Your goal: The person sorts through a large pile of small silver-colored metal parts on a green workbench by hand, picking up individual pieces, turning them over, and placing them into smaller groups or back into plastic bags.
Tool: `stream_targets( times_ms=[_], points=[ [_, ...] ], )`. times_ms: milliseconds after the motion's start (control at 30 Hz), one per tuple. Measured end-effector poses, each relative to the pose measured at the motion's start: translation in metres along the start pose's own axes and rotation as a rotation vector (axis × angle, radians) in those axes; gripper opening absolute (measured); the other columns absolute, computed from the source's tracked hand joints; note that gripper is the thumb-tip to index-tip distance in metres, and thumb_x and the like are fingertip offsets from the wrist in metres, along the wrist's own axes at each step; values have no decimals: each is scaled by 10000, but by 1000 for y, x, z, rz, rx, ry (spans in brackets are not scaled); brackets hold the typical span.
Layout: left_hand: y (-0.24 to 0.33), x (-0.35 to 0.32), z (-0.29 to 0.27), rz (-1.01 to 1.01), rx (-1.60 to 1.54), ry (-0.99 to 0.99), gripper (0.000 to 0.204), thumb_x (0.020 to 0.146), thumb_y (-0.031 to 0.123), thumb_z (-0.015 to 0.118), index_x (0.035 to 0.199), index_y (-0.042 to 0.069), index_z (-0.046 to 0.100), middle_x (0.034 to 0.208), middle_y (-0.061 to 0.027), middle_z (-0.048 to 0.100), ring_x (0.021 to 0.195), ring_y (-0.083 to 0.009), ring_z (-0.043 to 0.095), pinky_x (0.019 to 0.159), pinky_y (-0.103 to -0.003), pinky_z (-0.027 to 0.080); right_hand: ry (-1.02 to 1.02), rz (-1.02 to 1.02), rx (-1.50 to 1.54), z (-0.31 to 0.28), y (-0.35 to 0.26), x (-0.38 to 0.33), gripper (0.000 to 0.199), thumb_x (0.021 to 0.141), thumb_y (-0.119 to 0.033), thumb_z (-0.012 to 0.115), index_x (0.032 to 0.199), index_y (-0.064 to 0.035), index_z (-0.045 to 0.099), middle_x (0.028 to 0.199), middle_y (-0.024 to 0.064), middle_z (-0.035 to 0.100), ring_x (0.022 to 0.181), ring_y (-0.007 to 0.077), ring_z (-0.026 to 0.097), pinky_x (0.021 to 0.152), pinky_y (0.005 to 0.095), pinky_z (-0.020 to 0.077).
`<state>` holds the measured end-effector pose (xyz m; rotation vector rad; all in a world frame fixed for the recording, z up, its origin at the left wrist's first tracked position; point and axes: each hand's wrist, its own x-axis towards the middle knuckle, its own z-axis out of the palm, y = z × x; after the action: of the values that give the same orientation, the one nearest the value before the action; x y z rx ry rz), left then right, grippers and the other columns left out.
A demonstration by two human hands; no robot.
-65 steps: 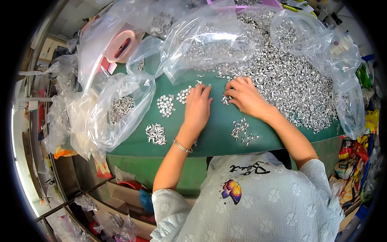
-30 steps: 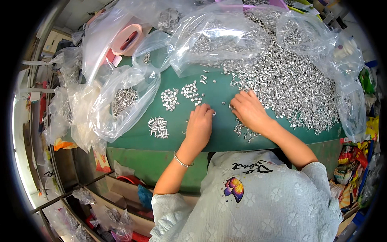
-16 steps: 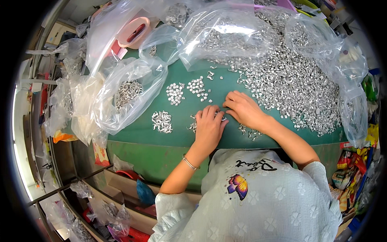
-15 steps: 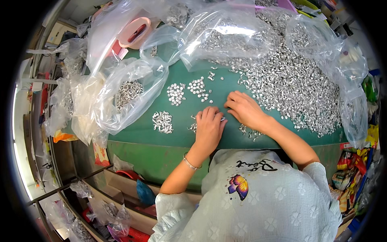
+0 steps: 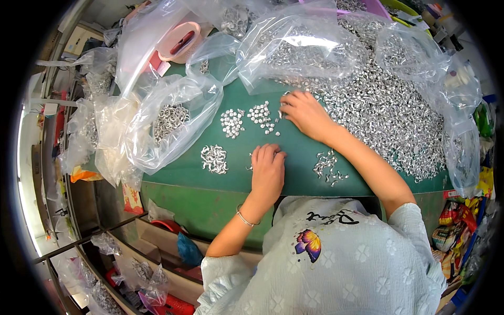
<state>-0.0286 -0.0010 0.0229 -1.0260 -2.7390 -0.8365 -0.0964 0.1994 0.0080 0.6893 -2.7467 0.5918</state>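
Note:
My right hand [image 5: 306, 112] is reaching forward on the green table, its fingers curled together at a small silver metal piece [image 5: 281, 114]. Just left of it lie two loose clusters of small silver cube-like pieces [image 5: 231, 124]. My left hand [image 5: 268, 169] rests nearer the front edge with its fingers bent down to the tabletop; what they hold, if anything, is hidden beneath them. Some silver pieces peek out at its left side. Farther left is a small pile of curved silver pieces [image 5: 214, 159]. A few more curved pieces [image 5: 328, 166] lie under my right forearm.
A large heap of curved silver pieces [image 5: 388, 110] covers the table's right side. Clear plastic bags [image 5: 294, 47] lie along the back. An open bag of silver rings [image 5: 170, 121] sits at left, near a pink basket [image 5: 194, 44]. Drawers [image 5: 152, 247] stand below left.
My right hand has moved forward and left, toward the cube-like clusters, uncovering the curved pieces near the front edge. My left hand has shifted slightly nearer to me.

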Motion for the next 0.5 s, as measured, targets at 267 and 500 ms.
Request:
stream_targets(
  times_ms=[267, 500],
  points=[
    [-3, 27, 7, -29, 2, 120, 299, 803, -6, 605, 1101, 2, 579, 1115, -128, 557, 1052, -296, 521, 923, -411, 367, 88, 75, 26, -11, -10, -16, 211, 776, -79, 636, 983, -45, 656, 1072, 75, 577, 1022, 247, 506, 873, 358, 389],
    [-7, 39, 21, 94, 60, 73, 294, 781, -18, 585, 1075, -22, 590, 1079, -111, 582, 1019, -286, 539, 896, -407, 373, 6, -5, -46, -23, -20, -33, 119, 724, -74, 642, 841, -51, 639, 897, 56, 548, 923, 227, 502, 789, 344, 377]
  ],
)
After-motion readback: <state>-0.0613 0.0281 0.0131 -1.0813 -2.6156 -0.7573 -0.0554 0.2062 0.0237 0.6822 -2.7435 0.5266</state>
